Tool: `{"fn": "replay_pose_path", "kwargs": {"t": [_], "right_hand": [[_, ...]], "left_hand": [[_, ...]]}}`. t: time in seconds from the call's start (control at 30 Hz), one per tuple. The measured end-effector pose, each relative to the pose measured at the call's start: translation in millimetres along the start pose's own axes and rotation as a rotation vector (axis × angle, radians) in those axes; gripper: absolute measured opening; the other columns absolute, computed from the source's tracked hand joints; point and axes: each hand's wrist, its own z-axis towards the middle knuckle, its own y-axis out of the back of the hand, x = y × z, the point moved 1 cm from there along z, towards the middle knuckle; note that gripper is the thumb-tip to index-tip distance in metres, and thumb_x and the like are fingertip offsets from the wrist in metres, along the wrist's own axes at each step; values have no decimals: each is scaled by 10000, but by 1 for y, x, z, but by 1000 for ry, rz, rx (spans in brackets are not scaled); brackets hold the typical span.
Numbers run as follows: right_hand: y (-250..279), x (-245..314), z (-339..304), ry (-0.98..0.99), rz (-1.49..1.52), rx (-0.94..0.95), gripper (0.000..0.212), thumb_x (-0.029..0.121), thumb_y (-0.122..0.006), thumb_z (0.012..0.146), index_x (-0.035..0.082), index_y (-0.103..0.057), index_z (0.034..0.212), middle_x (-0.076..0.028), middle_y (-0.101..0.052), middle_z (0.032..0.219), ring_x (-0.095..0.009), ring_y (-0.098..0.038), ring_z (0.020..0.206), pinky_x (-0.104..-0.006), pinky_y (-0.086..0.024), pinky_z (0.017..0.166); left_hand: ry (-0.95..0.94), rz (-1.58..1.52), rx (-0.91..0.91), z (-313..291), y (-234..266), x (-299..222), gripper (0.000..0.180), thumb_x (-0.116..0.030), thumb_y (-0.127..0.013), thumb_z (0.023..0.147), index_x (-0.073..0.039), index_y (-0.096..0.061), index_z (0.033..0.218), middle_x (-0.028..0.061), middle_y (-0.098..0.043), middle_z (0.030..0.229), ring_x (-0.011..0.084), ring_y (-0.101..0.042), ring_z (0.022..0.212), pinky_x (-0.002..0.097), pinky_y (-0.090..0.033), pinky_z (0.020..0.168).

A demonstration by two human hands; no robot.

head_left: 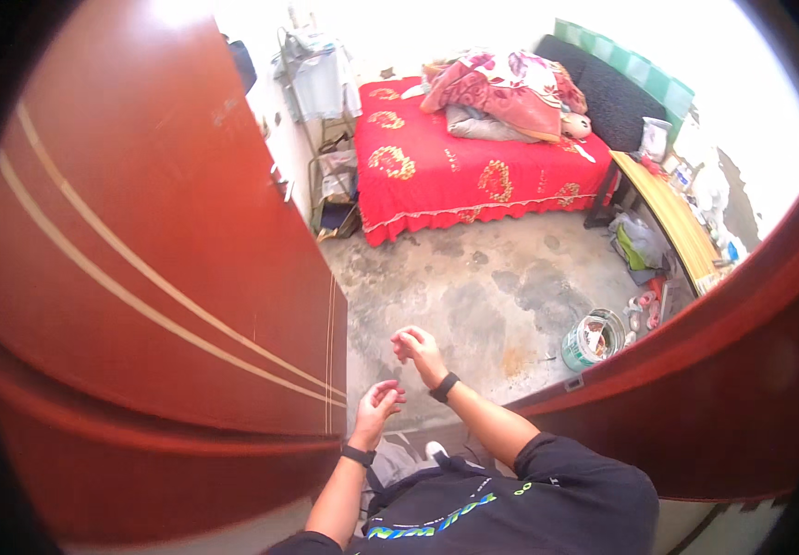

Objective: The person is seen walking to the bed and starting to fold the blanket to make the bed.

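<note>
Head: door beside left grip

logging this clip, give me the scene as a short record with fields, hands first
left hand: loosely curled, nothing visible in it
right hand: loosely curled, nothing visible in it, farther forward
left side: reddish-brown door
ahead: bed with red, gold-patterned cover, rumpled blanket on top
back left: rack with pale shirt hanging
right side: yellow-topped table with clutter; bucket with contents I can't identify
floor: grey, with dark stains
</note>
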Motion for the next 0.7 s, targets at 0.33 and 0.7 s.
{"fn": "replay_pose_path", "kwargs": {"t": [0.33, 0.7], "right_hand": [[-25, -2, 82, -145, -49, 112, 555, 195, -676, 903, -14, -446, 1363, -102, -556, 1291, -186, -522, 1208, -365, -457, 996], [88, 72, 270, 66, -67, -60, 486, 126, -725, 863, -15, -526, 1283, -38, -620, 1156, -122, -569, 1061, -286, -460, 942]], "left_hand": [[-147, -902, 365, 269, 10, -166, 218, -224, -504, 990, -74, -564, 1135, 15, -530, 874, 135, -476, 759, 277, -391, 665], [49, -862, 657, 480, -108, -219, 212, -234, -484, 996, -56, -574, 1067, 16, -511, 816, 136, -467, 746, 283, -374, 671]]}}
